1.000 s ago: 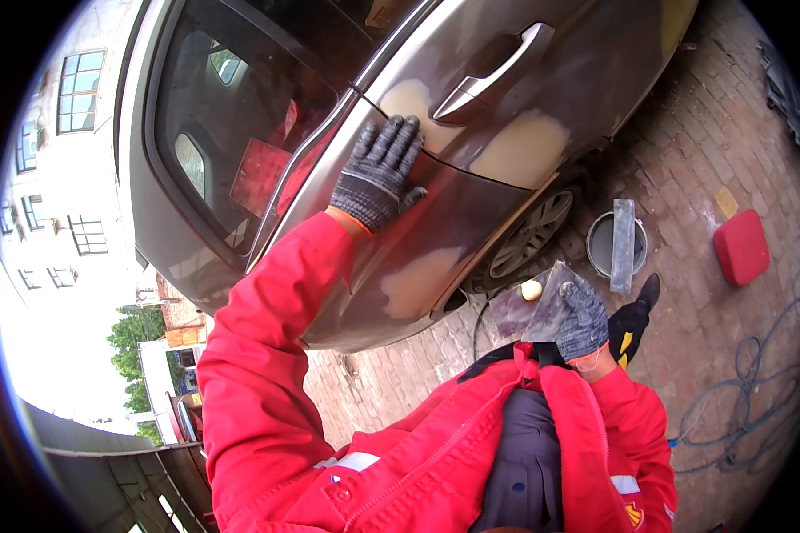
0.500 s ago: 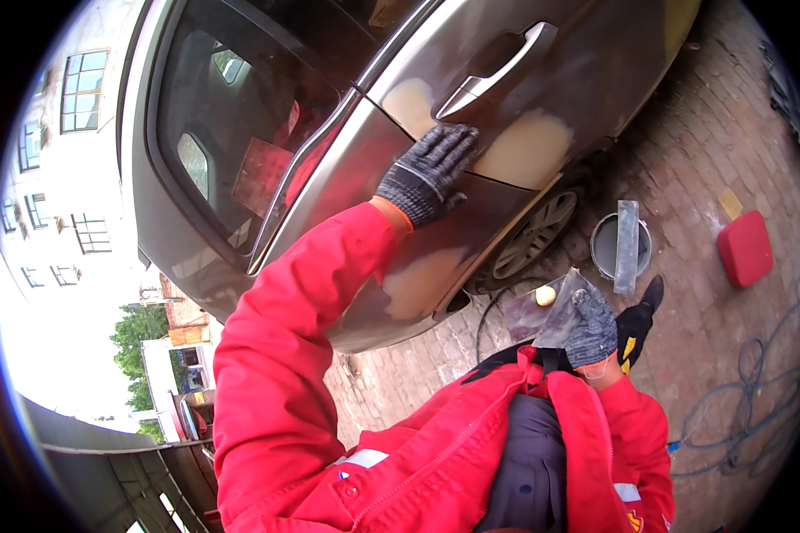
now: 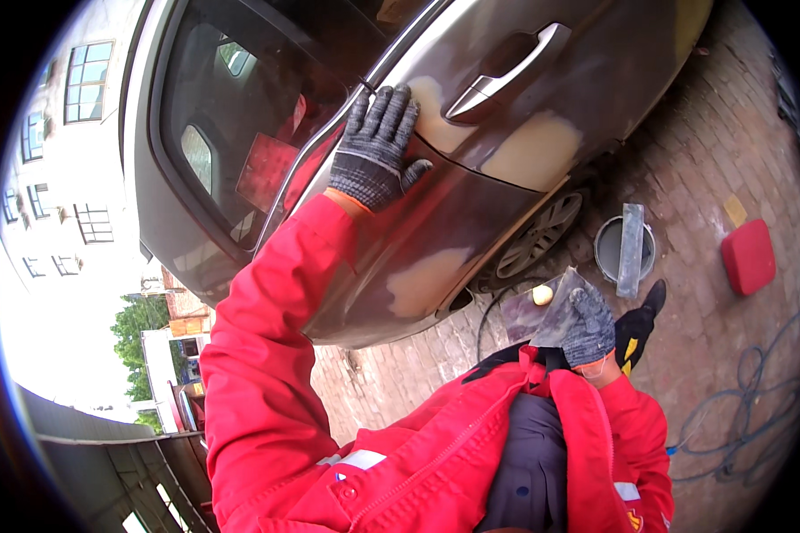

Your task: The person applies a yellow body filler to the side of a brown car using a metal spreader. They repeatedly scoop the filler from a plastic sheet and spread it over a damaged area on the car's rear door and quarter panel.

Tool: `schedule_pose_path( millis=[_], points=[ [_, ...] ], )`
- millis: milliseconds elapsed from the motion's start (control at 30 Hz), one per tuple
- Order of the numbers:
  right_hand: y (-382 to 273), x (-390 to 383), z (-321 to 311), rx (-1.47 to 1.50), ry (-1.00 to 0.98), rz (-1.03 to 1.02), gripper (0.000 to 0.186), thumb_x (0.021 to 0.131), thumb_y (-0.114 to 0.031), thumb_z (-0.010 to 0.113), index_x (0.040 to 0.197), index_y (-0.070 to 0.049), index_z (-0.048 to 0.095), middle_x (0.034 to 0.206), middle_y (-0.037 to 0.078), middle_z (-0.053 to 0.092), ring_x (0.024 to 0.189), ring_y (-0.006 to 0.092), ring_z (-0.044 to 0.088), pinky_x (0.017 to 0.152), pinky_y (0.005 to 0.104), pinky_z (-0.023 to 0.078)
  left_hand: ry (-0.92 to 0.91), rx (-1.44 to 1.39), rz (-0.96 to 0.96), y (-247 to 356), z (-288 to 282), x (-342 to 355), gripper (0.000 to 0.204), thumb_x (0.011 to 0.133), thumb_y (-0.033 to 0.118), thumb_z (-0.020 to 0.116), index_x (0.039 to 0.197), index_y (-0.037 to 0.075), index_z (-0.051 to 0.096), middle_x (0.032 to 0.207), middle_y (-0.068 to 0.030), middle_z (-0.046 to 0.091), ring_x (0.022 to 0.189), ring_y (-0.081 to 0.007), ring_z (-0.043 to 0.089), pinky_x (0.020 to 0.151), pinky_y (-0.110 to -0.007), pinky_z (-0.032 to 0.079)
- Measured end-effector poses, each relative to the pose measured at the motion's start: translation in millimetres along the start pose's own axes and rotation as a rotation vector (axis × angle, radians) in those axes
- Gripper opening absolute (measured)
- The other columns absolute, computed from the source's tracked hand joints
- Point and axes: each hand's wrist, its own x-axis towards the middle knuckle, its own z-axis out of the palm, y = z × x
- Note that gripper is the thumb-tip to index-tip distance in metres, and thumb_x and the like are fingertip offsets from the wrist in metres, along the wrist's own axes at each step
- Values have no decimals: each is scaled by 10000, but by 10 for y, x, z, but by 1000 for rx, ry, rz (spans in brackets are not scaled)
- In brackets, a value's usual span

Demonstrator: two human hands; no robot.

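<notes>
Your left hand (image 3: 375, 147) has slid back along the grey car door (image 3: 436, 231) and now lies open and flat beside a pale filler patch (image 3: 437, 111), just below the window; your right hand (image 3: 588, 327) grips a metal spreader (image 3: 542, 306) near your chest, above the brick paving (image 3: 711, 355).

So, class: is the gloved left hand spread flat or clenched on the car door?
Spread flat: the left hand rests open, fingers extended, against the grey car door.

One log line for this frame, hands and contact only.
left hand: flat on grey car door | right hand: holds flat metal spreader | beige filler patches
</notes>
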Motion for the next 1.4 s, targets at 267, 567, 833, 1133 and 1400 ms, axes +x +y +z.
schedule_pose_path(
  millis=[267,567,833,1133,1400],
  points=[
    [-93,41,32,70,-70,-99,303,918,65,550,1204,9,628,1167,137,647,1045,238,660,943,348,547,-62,-105,25,304,216,-312,825,866,521,628,1487,19,418,1581,-188,347,1487,-364,281,1231,-548,134],
    [-271,143,193,-335,-151,-206,313,902,24,600,1212,-7,636,1174,146,660,1083,270,657,982,353,530,-74,-252,43,560,369,-406,752,859,443,656,1466,46,456,1590,-110,360,1460,-271,335,1215,-511,201],
    [79,174,236,-430,-210,-211,326,878,12,633,1201,-34,649,1229,150,654,1117,301,648,1005,367,520,58,-293,-86,425,384,-408,719,811,436,699,1424,105,520,1558,-102,410,1448,-339,346,1198,-583,193],
    [226,231,343,-183,-171,109,343,892,42,621,1224,-39,641,1265,130,637,1146,246,635,1009,348,517,241,-142,-277,-187,111,-103,787,785,400,744,1484,169,466,1558,-184,375,1420,-426,345,1165,-630,199],
    [142,276,367,-75,-190,99,344,899,7,626,1242,-27,630,1272,122,637,1157,240,633,1023,332,512,168,-192,-217,-30,162,-163,712,769,414,750,1430,252,540,1572,-158,368,1453,-378,327,1182,-608,196]
  ],
)
